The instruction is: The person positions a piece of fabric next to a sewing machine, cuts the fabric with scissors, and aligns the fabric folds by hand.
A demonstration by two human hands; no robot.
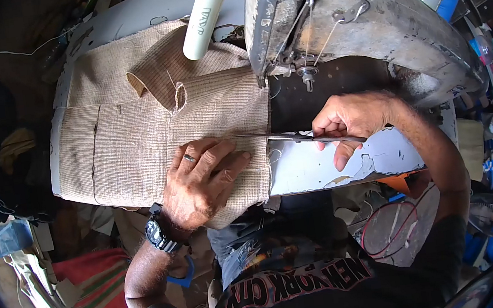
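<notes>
A large piece of coarse tan woven fabric [124,138] covers the left part of the white table, with one flap folded over near the top. My left hand [207,180] lies on this fabric near its right edge, palm down and fingers spread, touching it. In my right hand [348,126] is a slim dark pair of scissors [284,137], held level. Its tip points left and rests over the fabric near my left fingertips. A loop of pale thread [178,98] lies on the cloth. My right fingers partly hide the handles.
A worn grey sewing machine [359,17] stands above my right hand, its needle area close to the fabric edge. A white tube lamp [205,17] hangs over the cloth. Peeling white tabletop [316,167] shows below the scissors. Red cloth [101,295] lies at lower left.
</notes>
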